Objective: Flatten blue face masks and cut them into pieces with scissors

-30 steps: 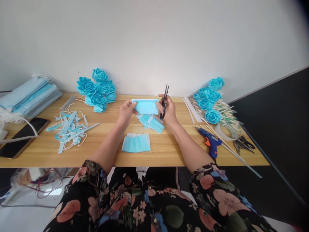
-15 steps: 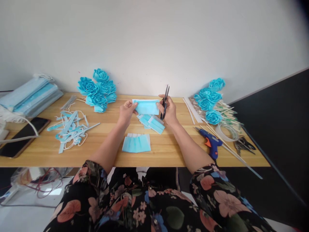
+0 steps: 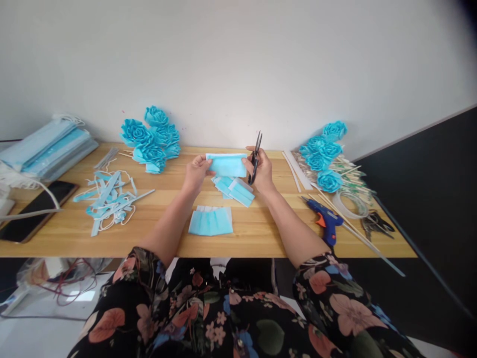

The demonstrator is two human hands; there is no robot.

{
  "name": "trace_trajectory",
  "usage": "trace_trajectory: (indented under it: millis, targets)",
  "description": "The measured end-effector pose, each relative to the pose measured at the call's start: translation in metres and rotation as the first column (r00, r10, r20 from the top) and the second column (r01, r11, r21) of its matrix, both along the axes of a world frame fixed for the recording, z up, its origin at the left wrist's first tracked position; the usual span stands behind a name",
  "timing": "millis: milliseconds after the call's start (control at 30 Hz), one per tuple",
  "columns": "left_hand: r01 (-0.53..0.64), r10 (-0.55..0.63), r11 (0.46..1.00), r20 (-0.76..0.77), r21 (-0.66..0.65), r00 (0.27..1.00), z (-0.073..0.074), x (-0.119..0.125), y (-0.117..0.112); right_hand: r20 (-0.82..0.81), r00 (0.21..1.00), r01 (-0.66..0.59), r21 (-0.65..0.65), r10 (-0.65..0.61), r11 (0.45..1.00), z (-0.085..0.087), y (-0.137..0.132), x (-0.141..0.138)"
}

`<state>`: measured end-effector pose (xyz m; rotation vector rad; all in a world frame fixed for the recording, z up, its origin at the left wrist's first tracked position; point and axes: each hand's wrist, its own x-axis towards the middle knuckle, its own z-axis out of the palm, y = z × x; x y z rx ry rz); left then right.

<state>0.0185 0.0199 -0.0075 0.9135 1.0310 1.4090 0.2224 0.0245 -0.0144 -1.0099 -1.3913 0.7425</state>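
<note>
Both hands hold a light blue piece of mask fabric [image 3: 226,164] above the middle of the wooden table [image 3: 261,233]. My left hand [image 3: 195,174] pinches its left end. My right hand [image 3: 261,169] pinches the right end and also grips black scissors [image 3: 255,155], blades pointing up. Under the hands lies a small pile of folded blue pieces [image 3: 234,189]. A pleated blue mask piece [image 3: 210,221] lies nearer the front edge.
Blue fabric roses [image 3: 151,138] lie at the back left, more roses on sticks [image 3: 322,154] at the back right. Cut strips and ear loops [image 3: 108,199], a stack of masks [image 3: 48,146] and a phone [image 3: 35,209] are on the left. A blue glue gun [image 3: 325,219] lies right.
The hands and the blue piece have barely shifted; the left thumb has moved slightly along the piece's edge.
</note>
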Motion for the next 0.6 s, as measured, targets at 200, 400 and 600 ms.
trace_trajectory:
  millis: [200,400,600]
  targets:
    - [-0.022,0.022,1.0,0.023,-0.008,1.0,-0.0001,0.0007,0.0002,0.002,1.0,0.015,-0.006,-0.015,1.0,0.0024,-0.0022,-0.0017]
    - [-0.017,0.017,1.0,0.025,-0.008,1.0,-0.0011,0.0013,0.0004,0.001,1.0,0.002,-0.016,-0.002,1.0,-0.0026,0.0012,-0.0004]
    - [-0.006,0.005,1.0,0.021,0.007,1.0,-0.0028,0.0006,0.0009,-0.002,1.0,0.011,-0.009,-0.012,1.0,-0.0046,0.0038,-0.0003]
